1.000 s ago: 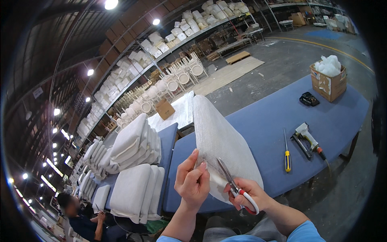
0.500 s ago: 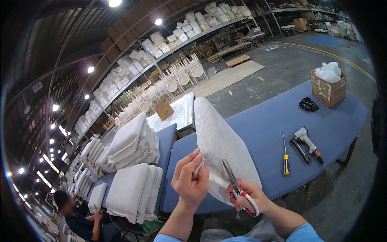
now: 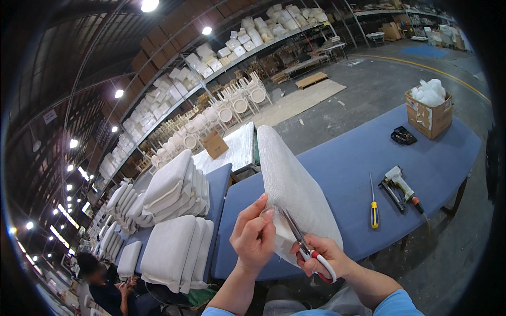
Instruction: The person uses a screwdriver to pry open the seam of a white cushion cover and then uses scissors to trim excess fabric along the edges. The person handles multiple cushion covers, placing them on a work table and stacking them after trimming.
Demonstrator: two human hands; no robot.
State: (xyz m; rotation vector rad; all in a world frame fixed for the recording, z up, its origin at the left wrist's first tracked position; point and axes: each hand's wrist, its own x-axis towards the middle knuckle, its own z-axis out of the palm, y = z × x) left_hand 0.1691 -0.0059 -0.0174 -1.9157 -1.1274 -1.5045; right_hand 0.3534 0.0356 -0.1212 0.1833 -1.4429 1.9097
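A light grey upholstered seat cushion (image 3: pixel 298 192) stands tilted on its edge before me, at the near side of the blue table. My left hand (image 3: pixel 253 234) is closed, its thumb and fingers pinching the fabric at the cushion's left edge. In my right hand (image 3: pixel 326 255) are scissors (image 3: pixel 296 230) with white and red handles. Their blades point up and left, with the tips beside the pinched fabric. Whether the blades touch the cloth I cannot tell. Below the blades, a pale part of the cushion's underside shows.
On the blue table (image 3: pixel 348 142) lie a yellow-handled screwdriver (image 3: pixel 374 213), a staple gun (image 3: pixel 399 187) with a hose, a black case (image 3: pixel 403 135) and a carton (image 3: pixel 429 113) of white stuffing. Stacked cushions (image 3: pixel 171 247) stand to the left. A seated person (image 3: pixel 108 289) works beyond them.
The scissors' tips have moved left, closer to my left hand, and the blades look nearer together. The cushion has shifted slightly right. The seated person's hands and head have moved a little.
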